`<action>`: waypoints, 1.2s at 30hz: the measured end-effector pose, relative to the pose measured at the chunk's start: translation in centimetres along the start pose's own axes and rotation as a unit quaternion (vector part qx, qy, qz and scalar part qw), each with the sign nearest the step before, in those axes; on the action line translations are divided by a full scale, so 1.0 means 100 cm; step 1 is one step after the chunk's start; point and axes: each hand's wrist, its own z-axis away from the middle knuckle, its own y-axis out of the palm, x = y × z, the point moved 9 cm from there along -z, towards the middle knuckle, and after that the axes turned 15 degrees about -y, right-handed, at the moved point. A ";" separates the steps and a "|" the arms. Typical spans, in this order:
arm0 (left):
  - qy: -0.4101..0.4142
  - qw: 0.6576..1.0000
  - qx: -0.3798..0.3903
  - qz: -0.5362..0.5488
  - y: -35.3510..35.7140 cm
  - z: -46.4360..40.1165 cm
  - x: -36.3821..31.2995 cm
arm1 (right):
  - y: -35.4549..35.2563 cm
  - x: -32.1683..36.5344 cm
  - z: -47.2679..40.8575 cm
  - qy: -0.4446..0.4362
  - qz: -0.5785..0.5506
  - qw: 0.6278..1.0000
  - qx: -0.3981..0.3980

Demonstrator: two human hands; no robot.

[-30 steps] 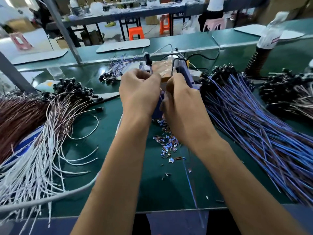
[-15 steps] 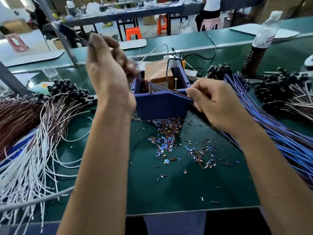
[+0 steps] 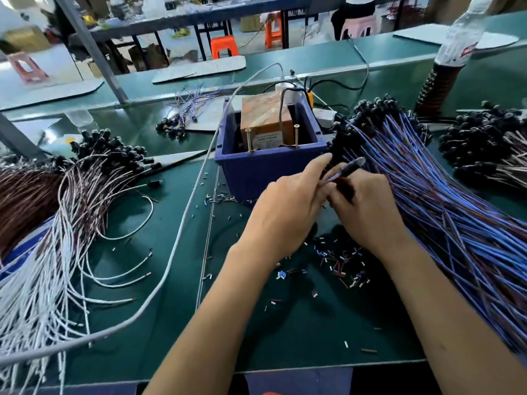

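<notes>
Both hands meet just right of the blue box (image 3: 256, 172), at the near edge of the blue bundle (image 3: 456, 223). The left hand (image 3: 288, 215) pinches one wire (image 3: 335, 175) by its blue stretch. The right hand (image 3: 368, 215) curls its fingers round the same wire lower down, black cap pointing up and away. The wire lies against the bundle's crowded caps — a sharp pull could snag a neighbour and drag several strands across the table (image 3: 142, 323). A loose pinch could let it slip — down among the scraps (image 3: 339, 260).
</notes>
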 end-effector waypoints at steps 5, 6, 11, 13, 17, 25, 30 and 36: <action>0.013 0.999 -0.015 0.049 0.003 0.005 0.023 | 0.009 0.002 0.002 0.005 -0.039 0.999 0.033; 0.023 0.998 -0.028 0.060 0.002 0.007 0.026 | 0.011 -0.003 0.003 0.025 -0.048 0.998 0.033; 0.026 0.990 -0.116 0.076 -0.011 0.009 0.046 | 0.005 -0.025 0.010 0.119 -0.137 0.983 -0.026; 0.011 0.986 -0.138 0.097 -0.016 0.010 0.053 | 0.007 -0.031 0.013 0.154 -0.189 0.969 -0.041; -0.004 0.983 -0.138 0.122 -0.014 0.010 0.056 | 0.013 -0.033 0.017 0.187 -0.263 0.945 -0.043; -0.031 0.980 -0.116 0.159 -0.011 0.009 0.059 | 0.013 -0.024 0.015 0.165 -0.217 0.962 -0.020; -0.056 0.976 -0.076 0.196 -0.005 0.008 0.061 | 0.012 -0.022 0.015 0.155 -0.207 0.966 -0.017; -0.101 0.958 -0.038 0.264 -0.003 0.006 0.065 | 0.012 -0.023 0.016 0.159 -0.257 0.953 -0.030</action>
